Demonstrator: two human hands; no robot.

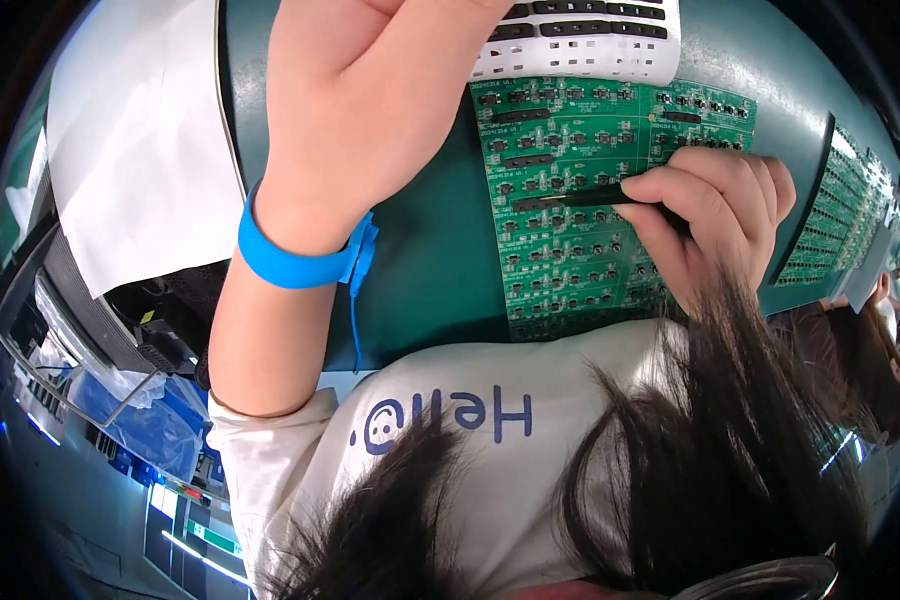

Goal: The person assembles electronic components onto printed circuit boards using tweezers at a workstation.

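Observation:
My right hand [718, 205] grips black tweezers [602, 196] between thumb and fingers. Their thin tip points left and meets a small black strip [536, 204] on a green circuit board panel [570, 225]; whether the strip is pinched I cannot make out. Similar black strips lie on the rows above it. My left hand [360, 110], with a blue wrist strap [295, 262] and its cord, reaches to the upper edge, where its fingers are cut off. Beside it, a white sheet [630, 62] bearing rows of black strips overlaps the panel's far edge.
The panel lies on a dark green mat [420, 270]. More green circuit boards [838, 220] are at the far right, near another person [840, 350]. A white sheet [135, 130] hangs at the left, above a dark bag-like item [175, 305]. Strands of hair cross the lower view.

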